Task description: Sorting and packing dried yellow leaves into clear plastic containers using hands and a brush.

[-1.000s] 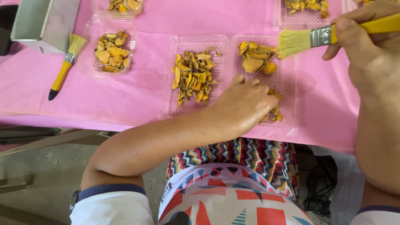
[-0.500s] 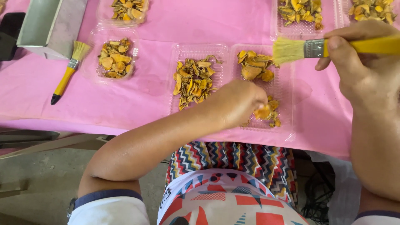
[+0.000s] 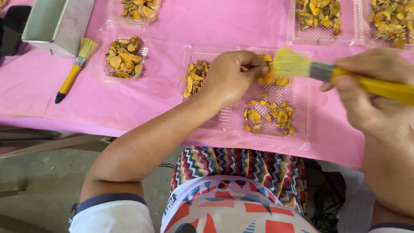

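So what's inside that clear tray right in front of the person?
Orange-yellow dried slices lie scattered inside the clear tray. The left hand pinches one slice at the far end, beside the brush held by the right hand. Whatever lies beneath the left hand is covered.

I was at a makeshift sorting station, the kind set up for handling dried produce by hand rather than a home kitchen. My bench [image 3: 241, 26] was covered in a plain pink cloth, and clear plastic clamshell trays [image 3: 302, 125] filled with dried orange-yellow slices [image 3: 319, 13] were spread across the upper and middle parts of the frame. A spare yellow-handled brush [image 3: 73, 71] lay at the upper left beside a grey metal box [image 3: 56, 26]. Below the bench edge, at the lower left, the floor [image 3: 43, 181] was bare rough concrete, which pointed to a shed or open work area.
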